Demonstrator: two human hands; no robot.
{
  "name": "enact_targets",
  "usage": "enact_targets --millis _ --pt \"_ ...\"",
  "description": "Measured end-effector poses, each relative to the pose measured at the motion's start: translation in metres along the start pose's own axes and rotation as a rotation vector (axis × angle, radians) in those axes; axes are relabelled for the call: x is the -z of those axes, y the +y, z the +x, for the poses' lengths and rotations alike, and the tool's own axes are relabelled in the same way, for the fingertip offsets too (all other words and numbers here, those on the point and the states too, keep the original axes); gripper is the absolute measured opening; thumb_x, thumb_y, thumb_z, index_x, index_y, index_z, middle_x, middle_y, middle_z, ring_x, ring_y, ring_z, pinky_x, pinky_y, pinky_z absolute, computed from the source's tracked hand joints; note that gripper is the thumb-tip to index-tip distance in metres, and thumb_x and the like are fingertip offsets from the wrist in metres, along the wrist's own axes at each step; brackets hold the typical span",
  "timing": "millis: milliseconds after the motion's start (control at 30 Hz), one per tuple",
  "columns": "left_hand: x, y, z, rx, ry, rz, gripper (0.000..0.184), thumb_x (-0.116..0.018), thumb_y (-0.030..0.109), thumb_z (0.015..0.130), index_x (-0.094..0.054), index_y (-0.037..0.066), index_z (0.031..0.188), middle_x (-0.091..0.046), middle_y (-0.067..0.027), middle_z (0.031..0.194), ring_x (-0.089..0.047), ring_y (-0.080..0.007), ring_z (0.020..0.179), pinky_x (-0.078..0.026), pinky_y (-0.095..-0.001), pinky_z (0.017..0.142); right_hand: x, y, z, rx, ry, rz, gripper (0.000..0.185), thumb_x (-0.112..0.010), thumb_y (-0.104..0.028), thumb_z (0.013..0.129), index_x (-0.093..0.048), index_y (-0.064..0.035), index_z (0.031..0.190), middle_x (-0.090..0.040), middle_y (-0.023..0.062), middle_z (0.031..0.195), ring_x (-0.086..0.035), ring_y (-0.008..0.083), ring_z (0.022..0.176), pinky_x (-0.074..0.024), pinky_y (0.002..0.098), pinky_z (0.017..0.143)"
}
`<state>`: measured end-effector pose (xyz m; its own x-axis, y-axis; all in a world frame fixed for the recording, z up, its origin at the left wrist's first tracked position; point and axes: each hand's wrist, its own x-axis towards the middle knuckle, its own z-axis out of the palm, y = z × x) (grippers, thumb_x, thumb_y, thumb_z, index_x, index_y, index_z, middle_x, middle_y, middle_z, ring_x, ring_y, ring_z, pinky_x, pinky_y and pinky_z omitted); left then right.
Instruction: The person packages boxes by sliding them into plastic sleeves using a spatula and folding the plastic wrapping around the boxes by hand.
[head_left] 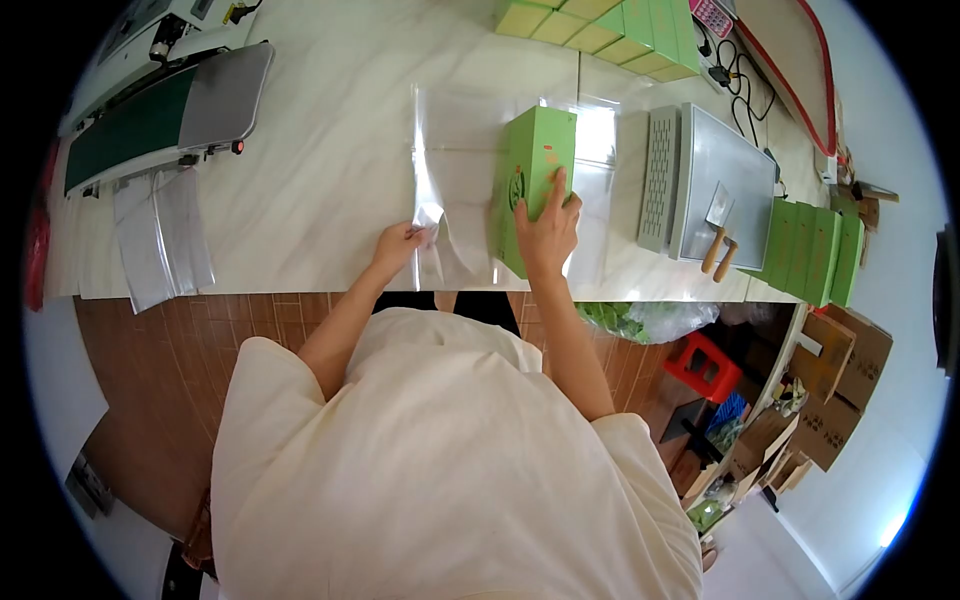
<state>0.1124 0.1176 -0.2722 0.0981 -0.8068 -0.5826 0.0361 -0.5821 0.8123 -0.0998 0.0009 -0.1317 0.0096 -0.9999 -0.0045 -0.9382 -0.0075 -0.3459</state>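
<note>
A long green box [537, 150] lies on a sheet of clear plastic film [465, 165] spread on the table. My right hand [548, 228] grips the box near its front end, with the thumb at its left and the fingers across the upper face and right side. At the film's front left edge, my left hand [400, 246] pinches a fold of the plastic between thumb and fingers. The film shows on both sides of the box; whatever lies beneath the box is hidden.
A machine with a dark green belt [135, 130] stands at the left, with clear plastic sheets [165, 240] below it. At the right, a grey metal-topped device [725, 185] carries a wooden-handled scraper [718, 225]. Green boxes [625, 35] are stacked behind, and more green boxes [815, 250] stand at right.
</note>
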Motion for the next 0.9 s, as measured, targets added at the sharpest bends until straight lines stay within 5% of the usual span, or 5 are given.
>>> enact_targets --millis 200,367,567,733,900 --pt "-0.011 0.012 -0.006 -0.035 0.075 0.004 0.028 -0.064 0.023 0.091 -0.069 -0.003 0.101 -0.072 -0.0070 0.084 -0.066 -0.0130 0.076 -0.049 -0.0264 0.068 0.000 -0.010 0.000 0.255 0.251 -0.205 0.079 -0.072 -0.022 0.077 -0.034 -0.0068 0.145 -0.043 0.0271 0.132 -0.049 0.0411 0.115 -0.0454 0.0461 0.094" --pt "-0.018 0.045 -0.014 0.120 0.097 0.034 0.035 -0.072 0.035 0.086 -0.070 0.000 0.091 -0.069 -0.0052 0.078 -0.065 -0.0116 0.070 -0.049 -0.0270 0.061 -0.021 -0.034 -0.048 0.548 -0.125 0.274 0.081 -0.079 -0.019 0.071 -0.038 -0.0049 0.140 -0.043 0.0243 0.136 -0.044 0.0401 0.122 -0.0405 0.0475 0.101" --pt "-0.023 0.036 -0.009 0.047 0.113 -0.044 0.039 -0.069 0.040 0.089 -0.066 0.002 0.087 -0.067 -0.0040 0.077 -0.065 -0.0110 0.069 -0.051 -0.0259 0.058 -0.085 -0.006 -0.100 0.428 -0.290 0.275 0.075 -0.079 -0.018 0.073 -0.041 -0.0043 0.136 -0.046 0.0198 0.133 -0.047 0.0406 0.119 -0.0418 0.0469 0.099" --pt "-0.025 0.033 -0.012 0.080 0.044 -0.098 0.042 -0.061 0.044 0.094 -0.065 0.002 0.092 -0.061 -0.0012 0.074 -0.057 -0.0087 0.061 -0.051 -0.0239 0.060 -0.086 0.003 -0.096 0.259 -0.220 0.400 0.012 -0.062 -0.013 0.089 -0.064 -0.0037 0.096 -0.065 0.0135 0.096 -0.063 0.0343 0.087 -0.0515 0.0404 0.073" --pt "-0.017 0.006 -0.006 0.010 0.159 0.063 0.042 -0.060 0.043 0.095 -0.062 0.003 0.081 -0.054 0.0010 0.066 -0.048 -0.0077 0.054 -0.043 -0.0251 0.051 -0.092 0.013 -0.097 0.043 -0.231 0.553 0.011 -0.060 -0.014 0.090 -0.064 -0.0048 0.092 -0.066 0.0134 0.096 -0.063 0.0352 0.086 -0.0505 0.0406 0.073"
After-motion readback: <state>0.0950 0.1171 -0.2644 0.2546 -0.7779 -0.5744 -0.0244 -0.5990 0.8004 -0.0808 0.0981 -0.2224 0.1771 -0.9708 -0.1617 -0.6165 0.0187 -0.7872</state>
